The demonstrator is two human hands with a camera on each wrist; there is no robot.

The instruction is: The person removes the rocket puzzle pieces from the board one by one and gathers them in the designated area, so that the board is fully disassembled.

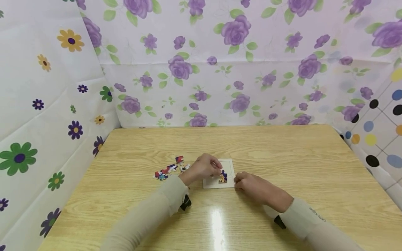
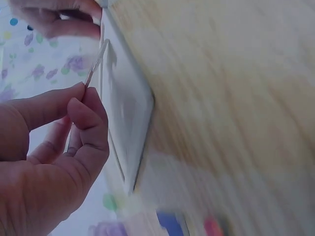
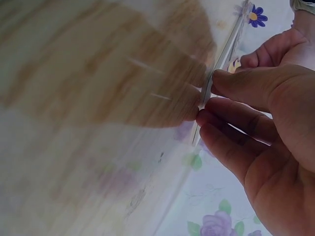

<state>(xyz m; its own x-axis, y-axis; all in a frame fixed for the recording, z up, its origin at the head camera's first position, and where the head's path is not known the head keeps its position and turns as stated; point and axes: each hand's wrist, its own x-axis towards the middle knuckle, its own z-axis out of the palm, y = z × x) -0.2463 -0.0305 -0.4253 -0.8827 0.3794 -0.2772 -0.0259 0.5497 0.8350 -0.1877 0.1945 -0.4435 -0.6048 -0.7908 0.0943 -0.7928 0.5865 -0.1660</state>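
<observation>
My left hand (image 1: 205,166) pinches a jigsaw piece (image 1: 223,176) between thumb and forefinger, over the white puzzle tray (image 1: 216,186). Dark purple and yellow colours show on the piece. In the left wrist view the piece (image 2: 92,70) appears edge-on and tilted, its far end close to the tray surface; whether it touches cannot be told. My right hand (image 1: 252,185) holds the tray's right edge, thumb and fingertips closed at the rim, as the right wrist view also shows. The inside of the tray is partly hidden by the left hand.
Several loose jigsaw pieces (image 1: 172,168) in red, blue and white lie on the wooden table (image 1: 289,150), left of the tray. Flower-patterned sheets (image 1: 207,94) hang along the table's back and left sides, with a dotted sheet (image 1: 373,139) on the right.
</observation>
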